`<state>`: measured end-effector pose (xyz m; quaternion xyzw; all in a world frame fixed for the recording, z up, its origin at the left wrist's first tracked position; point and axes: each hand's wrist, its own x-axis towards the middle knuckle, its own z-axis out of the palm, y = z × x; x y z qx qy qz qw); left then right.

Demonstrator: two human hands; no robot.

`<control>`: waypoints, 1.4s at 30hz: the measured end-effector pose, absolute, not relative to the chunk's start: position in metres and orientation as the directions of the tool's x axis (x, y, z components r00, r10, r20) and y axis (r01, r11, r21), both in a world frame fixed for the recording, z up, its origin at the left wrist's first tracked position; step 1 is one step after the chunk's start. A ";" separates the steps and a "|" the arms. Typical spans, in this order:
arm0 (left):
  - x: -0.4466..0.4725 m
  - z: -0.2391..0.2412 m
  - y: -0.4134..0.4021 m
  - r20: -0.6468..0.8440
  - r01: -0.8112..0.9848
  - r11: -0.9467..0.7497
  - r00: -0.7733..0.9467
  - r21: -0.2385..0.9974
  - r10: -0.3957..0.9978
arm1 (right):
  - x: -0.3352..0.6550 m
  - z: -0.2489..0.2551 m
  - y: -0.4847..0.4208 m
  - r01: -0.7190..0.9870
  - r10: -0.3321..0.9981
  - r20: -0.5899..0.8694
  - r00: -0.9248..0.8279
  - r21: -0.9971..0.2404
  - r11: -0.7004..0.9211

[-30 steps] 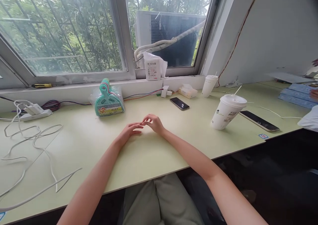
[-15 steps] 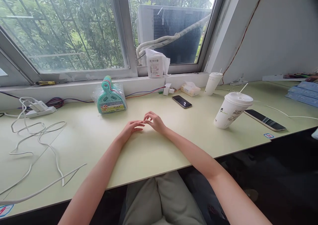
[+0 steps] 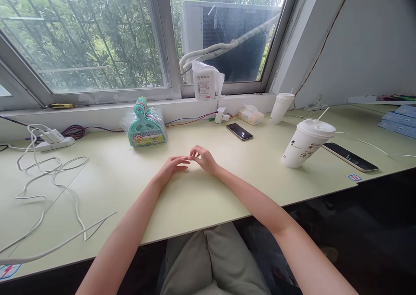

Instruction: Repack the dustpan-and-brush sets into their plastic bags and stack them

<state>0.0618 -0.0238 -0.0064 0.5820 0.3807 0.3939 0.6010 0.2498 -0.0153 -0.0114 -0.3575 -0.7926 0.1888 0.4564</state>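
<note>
Both my forearms lie on the pale green desk point(image 3: 201, 199), and the hands meet at its middle. My left hand point(image 3: 170, 168) rests flat, its fingers stretched toward the right and holding nothing. My right hand point(image 3: 203, 158) is arched, its fingers curled together with the tips touching the left hand's fingertips. I see nothing between them. The nearest object is a teal plastic-wrapped pack of small dustpans point(image 3: 145, 125), behind the left hand against the window sill.
A black phone point(image 3: 239, 131) lies beyond the right hand. A lidded paper cup with a straw point(image 3: 306, 142), a second phone point(image 3: 350, 156) and another cup point(image 3: 281, 107) stand to the right. Loose white cables point(image 3: 52, 186) and a charger point(image 3: 48, 137) lie at the left. Tissue packs point(image 3: 249, 115) sit near the sill.
The view has shifted slightly, and another person's hands at the far right edge are out of sight. My own hands stay together in the same spot.
</note>
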 end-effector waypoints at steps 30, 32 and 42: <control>0.058 -0.008 -0.022 0.018 -0.038 -0.003 0.398 0.999 0.917 | 0.246 -0.016 -0.019 0.493 0.683 0.652 -0.329 -0.498 0.713; 0.058 -0.008 -0.022 0.019 -0.037 -0.004 0.403 0.999 0.915 | 0.246 -0.016 -0.019 0.494 0.684 0.645 -0.341 -0.496 0.714; 0.059 -0.005 -0.026 0.024 -0.016 -0.019 0.401 1.000 0.916 | 0.246 -0.018 -0.021 0.484 0.660 0.681 -0.318 -0.482 0.730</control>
